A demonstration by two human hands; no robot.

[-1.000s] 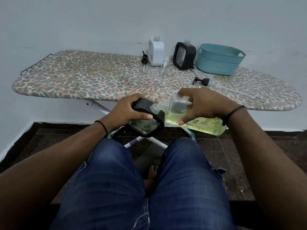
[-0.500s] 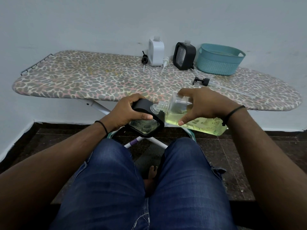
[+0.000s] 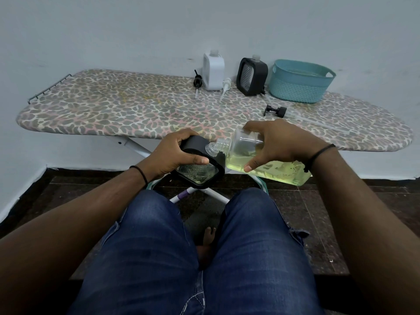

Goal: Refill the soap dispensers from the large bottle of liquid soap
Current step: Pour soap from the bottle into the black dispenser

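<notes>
Just off the near edge of the ironing board, the left hand grips a black dispenser while the right hand grips the tilted soap bottle, spout at its neck. Probably best poured slowly, mouths kept lined up.

In front of my knees stands the surface, an ironing board in a leopard-spot cover, on white crossed legs over a dark tiled floor. Along its far edge by the wall stand a white dispenser and a black dispenser, both with open necks, and at the right a teal basket. A black pump lies left of the white dispenser, a white pump just to its right. Nearer me, right of centre, another black pump lies on its side with its clear tube trailing rightward.
</notes>
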